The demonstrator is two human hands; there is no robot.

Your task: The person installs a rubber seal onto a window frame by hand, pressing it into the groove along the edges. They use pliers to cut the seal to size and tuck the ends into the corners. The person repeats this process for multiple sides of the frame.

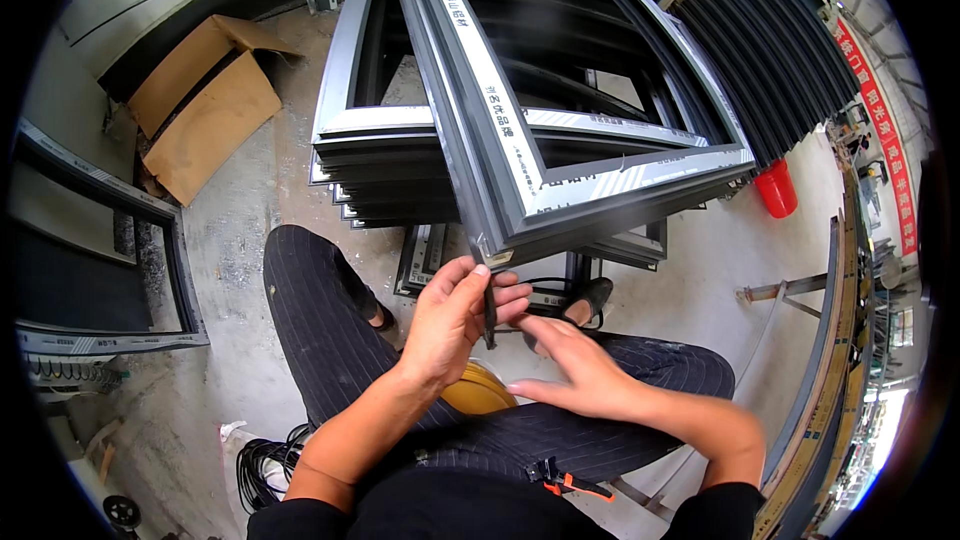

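A grey metal window frame point(505, 140) lies askew on top of a stack of similar frames point(390, 120), one corner pointing at me. At that corner my left hand point(445, 320) pinches a thin black strip point(490, 318), which looks like a rubber seal, between thumb and fingers. The strip's upper end meets the underside of the corner, and its loose end hangs below my fingers. Close by on the right, my right hand point(585, 370) has its fingers stretched out and thumb apart, holding nothing. Its fingertips are beside the left hand's fingers.
An open cardboard box point(210, 125) lies on the floor at far left, above another frame point(110, 340) near the wall. Black cable point(265, 465) is coiled at lower left. A red bucket point(776, 190) and long profiles point(815, 410) stand on the right. Dark slats point(765, 40) are stacked behind.
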